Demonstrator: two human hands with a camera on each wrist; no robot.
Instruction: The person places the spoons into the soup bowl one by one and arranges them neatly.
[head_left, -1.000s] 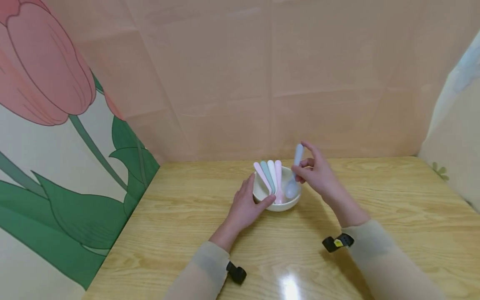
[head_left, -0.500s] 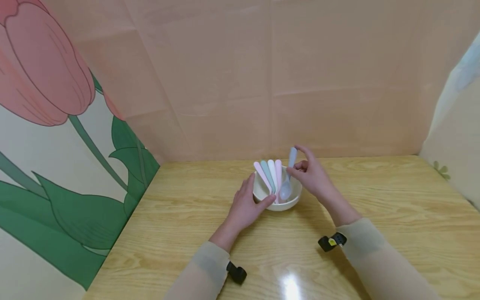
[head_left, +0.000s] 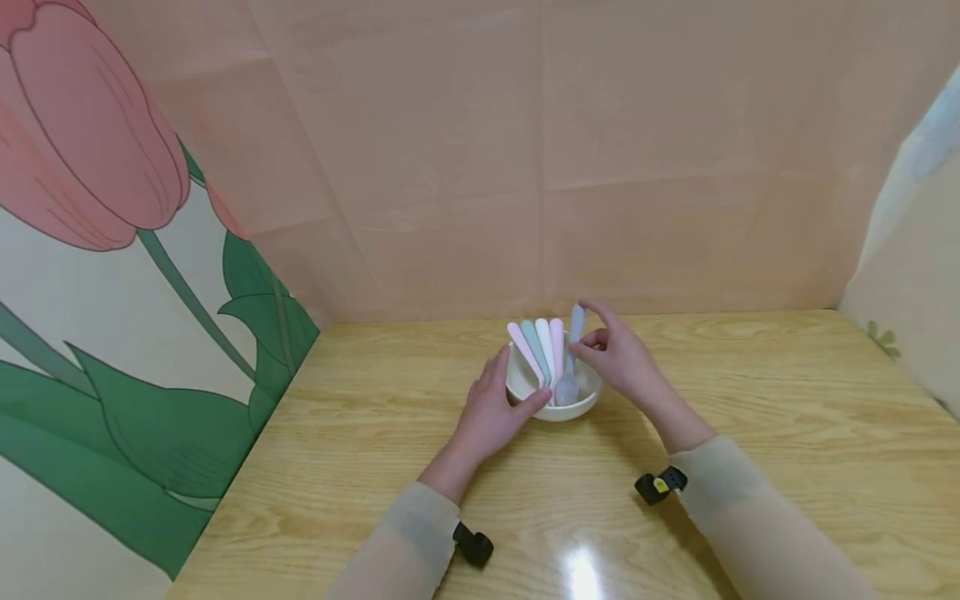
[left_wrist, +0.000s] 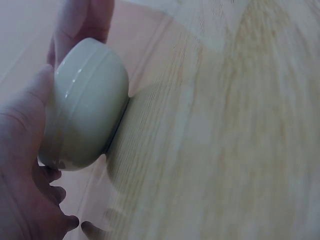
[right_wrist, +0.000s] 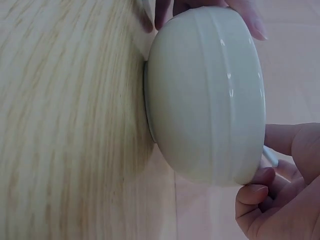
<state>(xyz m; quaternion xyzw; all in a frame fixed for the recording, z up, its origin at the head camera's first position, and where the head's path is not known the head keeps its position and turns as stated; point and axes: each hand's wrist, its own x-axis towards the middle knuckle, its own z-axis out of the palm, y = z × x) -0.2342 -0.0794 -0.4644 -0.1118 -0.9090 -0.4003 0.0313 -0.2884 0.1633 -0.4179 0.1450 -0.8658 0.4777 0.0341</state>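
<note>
A white bowl (head_left: 573, 412) stands on the wooden table, with several spoons leaning in it. Pink, green (head_left: 536, 350), white and lilac-pink handles fan out over the far rim. My left hand (head_left: 491, 412) grips the bowl's left side, its thumb across the near rim by the spoon heads. At the bowl's right, my right hand (head_left: 622, 358) pinches the handle of a pale blue spoon (head_left: 567, 388), whose head is down in the bowl next to the others. The bowl's outside (left_wrist: 95, 100) hides the spoons in the left wrist view; the right wrist view shows just a bit of the handle.
Behind the wooden table (head_left: 330, 467) hangs a peach-coloured cloth (head_left: 450, 167) close to its far edge. A tulip-printed panel (head_left: 112, 350) borders the table on the left, and a pale panel (head_left: 915, 308) on the right. Each wrist wears a small black camera (head_left: 473, 546).
My right hand has moved left with the blue spoon, bringing its head against the row of other spoons. The left hand and the bowl have stayed put.
</note>
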